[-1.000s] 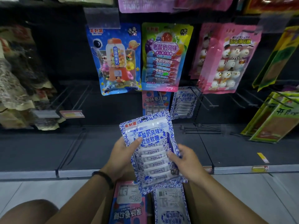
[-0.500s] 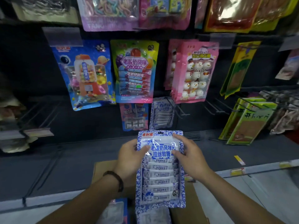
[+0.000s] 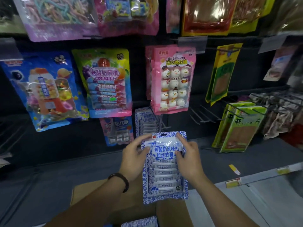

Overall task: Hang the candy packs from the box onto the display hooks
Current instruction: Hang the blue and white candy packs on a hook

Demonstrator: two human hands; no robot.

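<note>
Before the dark hook wall (image 3: 202,76), the left hand (image 3: 134,155) and right hand (image 3: 188,159) pinch the blue-and-white plastic candy pack (image 3: 164,171) upright by its top, above the brown cardboard box (image 3: 170,215), likely lining its hole up with the far matching packs (image 3: 144,122).

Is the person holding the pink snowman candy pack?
No, both the left hand and right hand hold the blue-and-white candy pack, while the pink snowman pack hangs above.

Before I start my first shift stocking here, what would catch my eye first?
The blue-and-white candy pack, held upright at centre by the left hand and right hand. Just behind it hang matching packs, low on the display, with bright pink snowman packs above them.
</note>
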